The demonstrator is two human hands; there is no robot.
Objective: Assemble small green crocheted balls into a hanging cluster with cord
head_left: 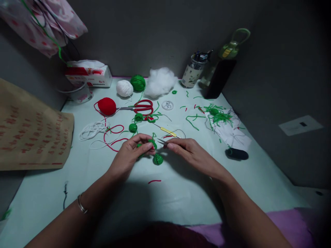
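Between the thumb and fingers of my left hand is a small green and red crocheted piece, its green yarn end standing up. A round green crocheted ball hangs just below it; how the two join is hard to make out. My right hand is closed around small pointed snips, whose grey tips are slightly apart and face the crocheted piece. Beyond the hands lie a yellow-handled crochet hook, another green and red piece and small green balls.
Red-handled scissors lie behind, near red, white and green yarn balls and white stuffing. Green yarn scraps are heaped at right, near a dark cylinder. A paper bag stands at left.
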